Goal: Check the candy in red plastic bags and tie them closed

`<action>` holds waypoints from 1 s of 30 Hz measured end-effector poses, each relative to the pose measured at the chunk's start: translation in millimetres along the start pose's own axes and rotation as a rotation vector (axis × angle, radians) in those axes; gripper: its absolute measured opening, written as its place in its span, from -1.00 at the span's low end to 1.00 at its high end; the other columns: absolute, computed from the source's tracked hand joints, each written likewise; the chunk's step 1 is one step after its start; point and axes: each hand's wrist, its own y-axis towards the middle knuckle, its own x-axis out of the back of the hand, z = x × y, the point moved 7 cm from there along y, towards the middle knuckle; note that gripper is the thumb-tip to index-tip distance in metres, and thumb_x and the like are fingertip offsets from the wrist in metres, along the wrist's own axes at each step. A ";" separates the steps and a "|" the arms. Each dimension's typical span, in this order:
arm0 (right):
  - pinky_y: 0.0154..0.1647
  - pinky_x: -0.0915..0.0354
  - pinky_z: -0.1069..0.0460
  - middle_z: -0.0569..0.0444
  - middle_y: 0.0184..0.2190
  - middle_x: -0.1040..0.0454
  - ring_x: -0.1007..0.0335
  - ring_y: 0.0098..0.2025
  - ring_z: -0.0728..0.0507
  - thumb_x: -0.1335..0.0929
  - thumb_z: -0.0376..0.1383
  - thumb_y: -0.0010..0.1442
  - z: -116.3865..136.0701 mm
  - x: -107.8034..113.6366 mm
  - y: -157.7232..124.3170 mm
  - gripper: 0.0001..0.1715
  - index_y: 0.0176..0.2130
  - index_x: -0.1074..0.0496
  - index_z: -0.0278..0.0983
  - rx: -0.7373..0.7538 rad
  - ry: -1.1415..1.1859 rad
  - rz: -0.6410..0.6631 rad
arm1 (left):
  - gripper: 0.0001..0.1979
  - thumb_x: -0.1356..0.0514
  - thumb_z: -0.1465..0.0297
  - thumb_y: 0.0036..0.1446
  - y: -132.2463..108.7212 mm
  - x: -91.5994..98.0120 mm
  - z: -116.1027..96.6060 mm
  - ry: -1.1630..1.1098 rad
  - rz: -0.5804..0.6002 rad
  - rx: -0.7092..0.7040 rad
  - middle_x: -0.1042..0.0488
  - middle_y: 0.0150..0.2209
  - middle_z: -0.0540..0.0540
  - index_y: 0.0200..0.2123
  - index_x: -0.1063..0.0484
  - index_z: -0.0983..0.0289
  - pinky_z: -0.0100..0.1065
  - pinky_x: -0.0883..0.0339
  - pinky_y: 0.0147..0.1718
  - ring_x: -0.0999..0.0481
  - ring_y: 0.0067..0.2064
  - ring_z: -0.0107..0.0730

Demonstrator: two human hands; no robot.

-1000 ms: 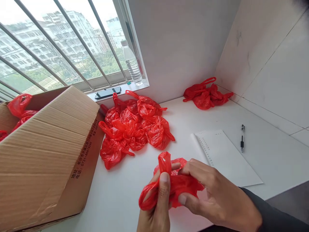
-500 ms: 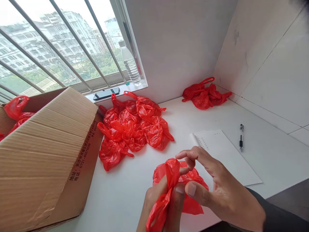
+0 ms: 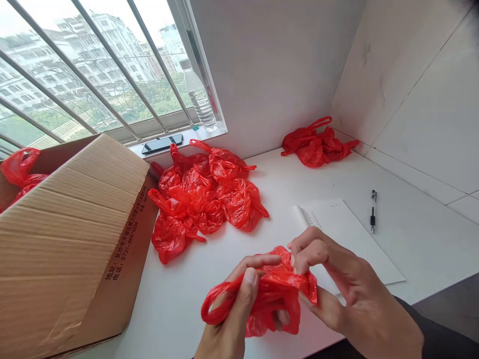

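A red plastic bag (image 3: 277, 284) is stretched between my two hands, low in the middle of the head view and over the white table. My left hand (image 3: 235, 309) grips it, with a handle loop sticking out to the left past the thumb; some of its fingers are hidden behind the plastic. On the bag's right edge, my right hand (image 3: 337, 284) pinches the plastic between thumb and fingers. The lower part of the bag hangs crumpled under both hands.
Several bunched red bags (image 3: 205, 194) lie beside a cardboard box (image 3: 75, 239), which has red bags inside. Another red bag heap (image 3: 318, 144) rests by the wall. Paper (image 3: 348, 234) and a pen (image 3: 373, 212) lie right. A phone (image 3: 162, 143) and water bottle (image 3: 200, 99) occupy the windowsill.
My right hand has closed on the bag's edge; before, its fingers were spread beside it. The bag has gone from bunched upright in my left hand to stretched out sideways.
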 end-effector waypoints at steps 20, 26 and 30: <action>0.17 -0.32 -0.08 0.05 0.09 -0.49 -0.38 0.17 -0.23 -0.44 -0.08 0.31 -27.6 -17.9 -1.5 -0.53 0.16 -0.38 -0.06 -0.077 -0.107 0.220 | -0.87 -0.40 0.26 0.13 8.3 6.4 1.1 -0.048 0.121 -0.145 -0.45 -0.34 0.07 -0.38 -0.62 0.19 -0.35 -0.33 -0.32 -0.43 -0.32 -0.33; 0.10 -0.30 0.00 0.12 -0.03 -0.56 -0.43 0.04 -0.12 -0.39 -0.19 0.37 -27.0 -21.1 3.7 -0.70 0.09 -0.46 -0.12 -0.043 -0.008 0.249 | -0.85 -0.41 0.29 0.13 9.8 5.3 -0.8 -0.017 0.134 -0.197 -0.47 -0.34 0.06 -0.38 -0.57 0.21 -0.35 -0.36 -0.29 -0.46 -0.32 -0.35; 0.09 -0.30 0.04 0.13 -0.02 -0.56 -0.44 0.04 -0.09 -0.38 -0.27 0.37 -30.4 -22.3 3.1 -0.70 0.09 -0.47 -0.14 -0.053 -0.022 0.266 | -0.85 -0.36 0.35 0.19 8.5 6.5 -6.7 0.120 0.080 -0.335 -0.47 -0.37 0.03 -0.40 -0.50 0.22 -0.43 -0.30 -0.37 -0.43 -0.37 -0.42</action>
